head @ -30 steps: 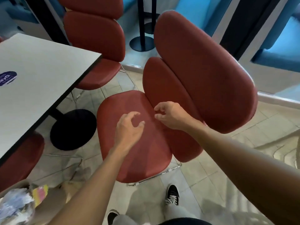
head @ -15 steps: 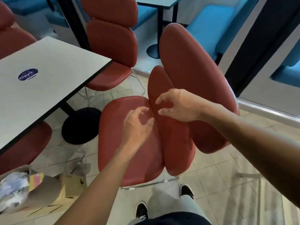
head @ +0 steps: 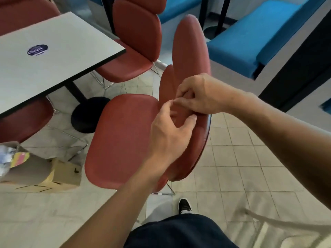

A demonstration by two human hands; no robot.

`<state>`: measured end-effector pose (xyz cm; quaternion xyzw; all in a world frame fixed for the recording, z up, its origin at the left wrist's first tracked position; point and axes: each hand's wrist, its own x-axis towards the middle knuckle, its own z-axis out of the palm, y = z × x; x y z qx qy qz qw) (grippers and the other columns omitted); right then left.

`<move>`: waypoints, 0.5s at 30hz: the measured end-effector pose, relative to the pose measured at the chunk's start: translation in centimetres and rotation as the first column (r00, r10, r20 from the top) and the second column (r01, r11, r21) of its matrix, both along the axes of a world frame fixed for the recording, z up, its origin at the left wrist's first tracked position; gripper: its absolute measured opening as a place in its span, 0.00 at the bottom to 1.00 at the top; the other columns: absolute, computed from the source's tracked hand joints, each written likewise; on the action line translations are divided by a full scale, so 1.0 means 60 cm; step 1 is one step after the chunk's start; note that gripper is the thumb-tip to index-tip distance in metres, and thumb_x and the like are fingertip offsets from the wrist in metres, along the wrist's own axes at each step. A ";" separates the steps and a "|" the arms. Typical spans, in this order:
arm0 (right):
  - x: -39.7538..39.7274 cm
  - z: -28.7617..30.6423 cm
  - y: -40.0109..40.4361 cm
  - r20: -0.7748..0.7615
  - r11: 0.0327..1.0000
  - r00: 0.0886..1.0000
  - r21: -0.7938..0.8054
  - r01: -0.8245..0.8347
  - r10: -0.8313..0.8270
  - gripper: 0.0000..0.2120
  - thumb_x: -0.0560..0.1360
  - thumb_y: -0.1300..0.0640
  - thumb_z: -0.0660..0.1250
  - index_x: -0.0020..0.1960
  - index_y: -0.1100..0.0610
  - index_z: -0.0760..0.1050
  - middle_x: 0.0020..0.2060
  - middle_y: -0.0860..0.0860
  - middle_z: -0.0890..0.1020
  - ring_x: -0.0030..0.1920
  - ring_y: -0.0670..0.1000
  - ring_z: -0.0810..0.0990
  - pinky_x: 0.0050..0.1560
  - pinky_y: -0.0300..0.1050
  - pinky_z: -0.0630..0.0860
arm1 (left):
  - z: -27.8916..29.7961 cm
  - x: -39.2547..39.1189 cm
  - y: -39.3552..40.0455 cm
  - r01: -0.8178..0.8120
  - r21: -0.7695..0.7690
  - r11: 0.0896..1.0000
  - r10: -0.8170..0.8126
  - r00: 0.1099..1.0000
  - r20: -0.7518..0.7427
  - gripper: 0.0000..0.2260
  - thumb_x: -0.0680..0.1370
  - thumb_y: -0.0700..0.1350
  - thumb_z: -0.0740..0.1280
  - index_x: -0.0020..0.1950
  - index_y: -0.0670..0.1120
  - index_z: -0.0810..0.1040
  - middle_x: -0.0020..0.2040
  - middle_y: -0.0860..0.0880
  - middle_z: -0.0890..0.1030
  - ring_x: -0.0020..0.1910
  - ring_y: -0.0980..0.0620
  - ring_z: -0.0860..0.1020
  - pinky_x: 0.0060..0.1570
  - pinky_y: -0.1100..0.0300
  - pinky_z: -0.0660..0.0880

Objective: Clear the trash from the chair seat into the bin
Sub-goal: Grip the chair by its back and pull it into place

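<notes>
Both hands meet at the back edge of the red chair seat (head: 123,138).

Head view: the left hand (head: 170,135) and the right hand (head: 198,97) touch each other where the seat joins the backrest (head: 189,58), fingers curled and fingertips together; I cannot tell if they pinch any trash, it is too small or hidden. The seat surface in front of the hands looks bare. The cardboard box (head: 59,173) near the left edge of the floor holds crumpled paper (head: 6,156) and a yellow-pink wrapper (head: 19,158).
</notes>
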<state>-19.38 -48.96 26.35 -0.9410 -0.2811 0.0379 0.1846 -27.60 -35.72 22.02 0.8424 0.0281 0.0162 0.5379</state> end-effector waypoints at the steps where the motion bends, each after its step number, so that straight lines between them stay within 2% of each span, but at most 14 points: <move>1: 0.001 -0.005 -0.012 0.001 0.999 1.000 0.023 -0.029 0.029 0.11 0.76 0.53 0.62 0.42 0.57 0.80 0.40 0.48 0.81 0.40 0.47 0.79 0.47 0.47 0.78 | 0.006 -0.013 -0.014 -0.005 -0.012 1.000 0.005 1.000 -0.012 0.23 0.72 0.56 0.71 0.65 0.52 0.73 0.53 0.57 0.80 0.52 0.61 0.78 0.56 0.60 0.76; 3: 0.004 -0.020 -0.030 0.064 0.992 0.992 0.056 -0.109 0.105 0.14 0.76 0.55 0.59 0.36 0.59 0.77 0.34 0.50 0.79 0.36 0.50 0.76 0.47 0.51 0.76 | 0.014 -0.032 -0.037 0.005 0.022 1.000 -0.004 1.000 -0.012 0.18 0.72 0.58 0.69 0.59 0.54 0.75 0.49 0.58 0.80 0.49 0.62 0.77 0.52 0.64 0.76; 5: 0.007 -0.037 -0.039 0.150 0.981 0.975 0.087 -0.176 0.162 0.16 0.75 0.55 0.56 0.32 0.61 0.72 0.28 0.51 0.75 0.32 0.54 0.71 0.51 0.53 0.73 | 0.016 -0.043 -0.053 0.019 0.140 0.990 -0.018 1.000 -0.003 0.16 0.71 0.61 0.68 0.54 0.55 0.76 0.47 0.57 0.77 0.47 0.61 0.75 0.48 0.66 0.72; 8: 0.018 -0.054 -0.042 0.208 0.976 0.964 0.109 -0.189 0.164 0.21 0.76 0.54 0.52 0.31 0.63 0.71 0.27 0.53 0.76 0.31 0.58 0.72 0.56 0.54 0.71 | 0.008 -0.045 -0.064 0.002 0.246 0.969 0.002 1.000 -0.014 0.17 0.70 0.61 0.69 0.54 0.54 0.73 0.45 0.55 0.76 0.44 0.58 0.75 0.43 0.63 0.71; 12: 0.024 -0.070 -0.038 0.247 0.968 0.962 0.184 -0.169 0.121 0.28 0.79 0.49 0.46 0.32 0.64 0.74 0.27 0.55 0.77 0.30 0.58 0.73 0.50 0.48 0.71 | 0.010 -0.045 -0.068 -0.011 0.303 0.953 0.026 0.999 -0.048 0.15 0.68 0.56 0.70 0.51 0.54 0.73 0.41 0.55 0.78 0.41 0.55 0.77 0.41 0.59 0.74; 15: 0.027 -0.077 -0.034 0.269 0.953 0.958 0.251 -0.172 0.102 0.30 0.80 0.49 0.45 0.31 0.64 0.74 0.27 0.57 0.78 0.29 0.59 0.74 0.45 0.53 0.72 | 0.019 -0.042 -0.061 0.037 0.325 0.945 -0.009 0.996 -0.086 0.15 0.67 0.51 0.71 0.51 0.55 0.72 0.36 0.55 0.77 0.36 0.57 0.77 0.34 0.66 0.72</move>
